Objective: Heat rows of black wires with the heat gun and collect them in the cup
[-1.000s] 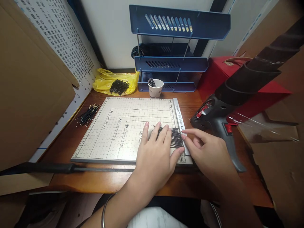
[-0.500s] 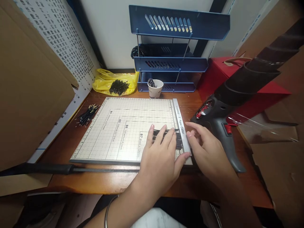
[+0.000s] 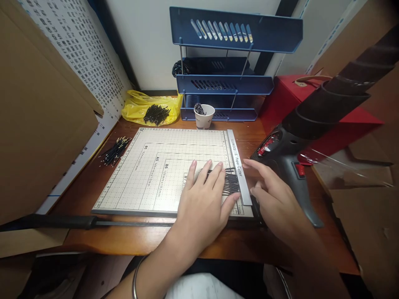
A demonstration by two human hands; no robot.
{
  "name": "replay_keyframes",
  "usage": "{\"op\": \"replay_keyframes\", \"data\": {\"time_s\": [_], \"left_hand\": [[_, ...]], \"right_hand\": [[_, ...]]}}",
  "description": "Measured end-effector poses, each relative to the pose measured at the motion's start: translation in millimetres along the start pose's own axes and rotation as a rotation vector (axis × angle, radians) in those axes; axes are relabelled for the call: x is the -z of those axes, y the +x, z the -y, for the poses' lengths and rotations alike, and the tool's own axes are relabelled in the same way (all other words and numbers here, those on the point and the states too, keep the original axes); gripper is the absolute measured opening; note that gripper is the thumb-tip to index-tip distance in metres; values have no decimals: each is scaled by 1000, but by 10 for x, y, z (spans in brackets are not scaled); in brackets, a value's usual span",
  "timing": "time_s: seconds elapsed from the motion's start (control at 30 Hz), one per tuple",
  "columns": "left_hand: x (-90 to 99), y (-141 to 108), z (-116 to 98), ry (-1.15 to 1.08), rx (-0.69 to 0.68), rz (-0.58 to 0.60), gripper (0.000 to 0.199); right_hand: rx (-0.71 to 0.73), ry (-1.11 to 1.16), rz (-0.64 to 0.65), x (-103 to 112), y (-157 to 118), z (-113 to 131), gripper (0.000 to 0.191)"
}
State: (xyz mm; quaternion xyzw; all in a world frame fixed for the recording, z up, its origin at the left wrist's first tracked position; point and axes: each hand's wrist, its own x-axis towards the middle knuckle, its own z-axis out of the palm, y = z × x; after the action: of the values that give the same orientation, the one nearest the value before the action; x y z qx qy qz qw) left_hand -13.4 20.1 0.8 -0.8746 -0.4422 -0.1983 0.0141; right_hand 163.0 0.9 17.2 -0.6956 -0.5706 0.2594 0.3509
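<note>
My left hand (image 3: 202,195) lies palm down with its fingers spread, over a row of thin black wire-like pieces (image 3: 231,182). These lie side by side on the gridded board of a paper cutter (image 3: 149,174), and the hand covers their left part. Their right ends reach the grey metal strip (image 3: 239,170) along the board's right edge. Beyond the strip is my right hand (image 3: 274,195), its index finger stretched out to the strip's outer edge and its other fingers partly curled. It holds nothing that I can see.
The cutter's black-handled arm (image 3: 77,222) lies along the board's front edge. A heat-gun-like tool (image 3: 289,153) stands close on the right. Behind are a paper cup (image 3: 204,118), a yellow bag (image 3: 134,108) and a blue rack (image 3: 224,85). More black pieces (image 3: 115,151) lie left.
My left hand has shifted slightly left, uncovering more of the row, whose pieces now look more spread out. My right thumb has come off the metal strip.
</note>
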Motion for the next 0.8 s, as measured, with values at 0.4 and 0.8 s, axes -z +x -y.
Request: {"op": "replay_keyframes", "data": {"time_s": [0.4,0.8], "left_hand": [[-7,7,11,-28,-20,24,58],[-3,10,4,-43,-28,27,59]], "right_hand": [[-17,55,59,75,-31,19,58],[70,-123,-56,41,1,29,39]]}}
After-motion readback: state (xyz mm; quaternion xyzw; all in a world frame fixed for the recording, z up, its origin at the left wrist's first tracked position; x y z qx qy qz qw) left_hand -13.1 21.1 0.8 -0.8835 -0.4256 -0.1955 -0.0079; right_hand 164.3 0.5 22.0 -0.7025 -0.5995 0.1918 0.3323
